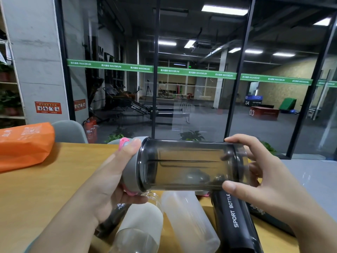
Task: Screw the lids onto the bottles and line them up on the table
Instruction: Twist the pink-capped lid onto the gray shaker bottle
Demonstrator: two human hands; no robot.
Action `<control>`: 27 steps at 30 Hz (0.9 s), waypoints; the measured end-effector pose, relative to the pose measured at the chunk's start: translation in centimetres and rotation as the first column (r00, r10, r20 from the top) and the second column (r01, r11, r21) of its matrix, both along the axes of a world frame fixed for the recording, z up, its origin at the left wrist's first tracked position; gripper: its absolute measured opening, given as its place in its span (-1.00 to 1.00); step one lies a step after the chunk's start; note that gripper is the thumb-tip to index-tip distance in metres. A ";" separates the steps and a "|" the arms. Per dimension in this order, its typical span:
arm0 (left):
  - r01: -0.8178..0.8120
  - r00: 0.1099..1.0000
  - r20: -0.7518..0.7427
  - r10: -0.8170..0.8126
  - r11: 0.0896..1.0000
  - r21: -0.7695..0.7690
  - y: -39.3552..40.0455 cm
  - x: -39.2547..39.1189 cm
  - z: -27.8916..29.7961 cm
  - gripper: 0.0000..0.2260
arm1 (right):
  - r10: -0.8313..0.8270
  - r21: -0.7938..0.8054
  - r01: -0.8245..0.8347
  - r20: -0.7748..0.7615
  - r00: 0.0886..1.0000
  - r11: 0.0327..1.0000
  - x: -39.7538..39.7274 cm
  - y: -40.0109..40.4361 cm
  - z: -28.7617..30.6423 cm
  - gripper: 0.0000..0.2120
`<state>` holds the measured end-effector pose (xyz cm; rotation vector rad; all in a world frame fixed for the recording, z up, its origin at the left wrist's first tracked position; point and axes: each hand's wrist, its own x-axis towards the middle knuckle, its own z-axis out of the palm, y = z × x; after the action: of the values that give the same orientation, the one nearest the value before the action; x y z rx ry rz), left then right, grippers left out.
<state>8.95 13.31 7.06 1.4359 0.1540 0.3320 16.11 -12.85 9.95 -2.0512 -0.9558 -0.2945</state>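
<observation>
I hold a smoky grey see-through bottle (pixel 189 165) sideways above the wooden table (pixel 45 189). My left hand (pixel 113 179) grips its grey lid with pink trim (pixel 130 168), which sits on the bottle's left end. My right hand (pixel 255 183) grips the bottle's base end between thumb and fingers. Below lie two frosted white bottles, the left one (pixel 140 225) and the right one (pixel 189 220), a black bottle marked SPORT BOTTLE (pixel 235 220) and a dark bottle (pixel 116 214) partly hidden under my left wrist.
An orange bag (pixel 23 145) lies at the table's far left, with a grey chair back (pixel 69 131) behind it. A dark box (pixel 264 214) sits at the right near the table's edge. Glass walls stand beyond the table.
</observation>
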 end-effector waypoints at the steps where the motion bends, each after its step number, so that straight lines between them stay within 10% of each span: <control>1: 0.001 1.000 -0.004 -0.001 1.000 -0.025 -0.2 0.0 0.0 -0.49 | -0.012 0.001 0.012 0.013 1.000 1.000 0.1 0.0 0.0 -0.28; 10: 0.012 0.987 0.159 -0.013 1.000 0.009 -0.9 -0.1 0.2 0.06 | 0.014 0.056 -0.012 -0.043 0.999 0.998 0.9 -0.2 -0.6 -0.31; 16: 0.041 0.963 0.266 -0.045 0.999 0.020 -1.1 -0.1 0.2 -0.08 | 0.035 0.146 -0.026 -0.060 0.998 0.989 0.1 0.2 0.3 -0.71; 27: 0.071 0.972 0.222 -0.080 0.996 0.046 -0.8 0.0 0.1 0.01 | 0.053 0.117 -0.041 -0.098 0.994 0.992 0.7 0.0 -0.2 -0.66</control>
<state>8.97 12.52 7.14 1.4271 -0.0899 0.4330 16.79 -12.82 9.79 -1.9175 -0.9037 -0.2136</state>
